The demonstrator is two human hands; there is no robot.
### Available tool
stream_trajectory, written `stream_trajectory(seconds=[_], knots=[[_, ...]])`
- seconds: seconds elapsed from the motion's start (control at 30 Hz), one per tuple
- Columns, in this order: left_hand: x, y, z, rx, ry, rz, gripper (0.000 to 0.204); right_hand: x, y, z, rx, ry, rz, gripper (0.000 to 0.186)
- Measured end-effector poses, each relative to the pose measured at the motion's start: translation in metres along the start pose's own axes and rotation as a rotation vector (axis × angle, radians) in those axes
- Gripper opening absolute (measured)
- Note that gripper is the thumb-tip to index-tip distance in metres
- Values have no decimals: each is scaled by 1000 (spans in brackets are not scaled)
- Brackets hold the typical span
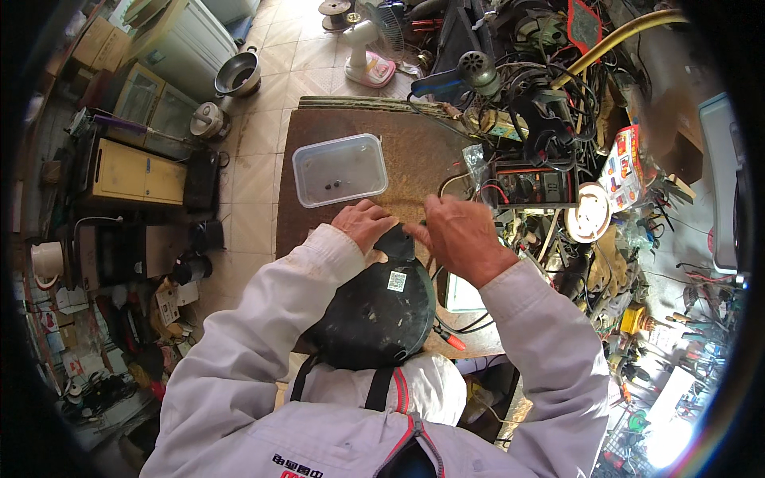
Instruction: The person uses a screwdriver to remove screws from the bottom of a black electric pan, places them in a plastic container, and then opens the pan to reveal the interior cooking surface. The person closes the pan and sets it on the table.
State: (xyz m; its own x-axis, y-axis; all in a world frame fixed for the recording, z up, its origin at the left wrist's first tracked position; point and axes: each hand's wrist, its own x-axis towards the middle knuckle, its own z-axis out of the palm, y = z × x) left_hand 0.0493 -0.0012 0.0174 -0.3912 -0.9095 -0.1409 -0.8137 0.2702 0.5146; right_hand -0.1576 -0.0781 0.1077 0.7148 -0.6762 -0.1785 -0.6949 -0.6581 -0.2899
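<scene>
A round black appliance (374, 311) with a square white code label (397, 280) leans against my body at the table's near edge. From its far side juts a narrower black part (393, 243). My left hand (366, 227) grips that part from the left, fingers bent over it. On the other side my right hand (462, 235) is closed, thumb toward the same part; what its fingers hold is hidden. Beyond both hands sits a clear plastic container (341, 171) with a few small dark pieces in it.
The brown table (319, 127) has a multimeter (530, 187) at its right, amid tangled cables. A red-tipped lead (453, 341) lies right of the appliance. A white roll-like ring (588, 213) and a hair dryer (476, 70) are farther right. A small fan (368, 52) stands behind.
</scene>
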Motion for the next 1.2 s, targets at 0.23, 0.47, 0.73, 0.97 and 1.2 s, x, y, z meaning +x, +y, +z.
stream_trajectory(seconds=[0.23, 0.47, 0.73, 0.97, 1.2], knots=[[4, 0, -2, -2, -14, 1, 72, 9, -8, -5, -23, -162, 94, 34], [4, -1, 2, -17, -1, 18, 73, 1, 11, 14, 56, 55, -36, 37], [3, -2, 2, -33, -2, 9, 71, -10, 11, 19, 93, 125, -32, 37], [2, 0, -1, -15, 16, 28, 72, -3, -3, 11, 34, 3, 65, 38], [4, -1, -3, -21, -4, 26, 73, 6, -8, -6, -33, -226, 250, 36]])
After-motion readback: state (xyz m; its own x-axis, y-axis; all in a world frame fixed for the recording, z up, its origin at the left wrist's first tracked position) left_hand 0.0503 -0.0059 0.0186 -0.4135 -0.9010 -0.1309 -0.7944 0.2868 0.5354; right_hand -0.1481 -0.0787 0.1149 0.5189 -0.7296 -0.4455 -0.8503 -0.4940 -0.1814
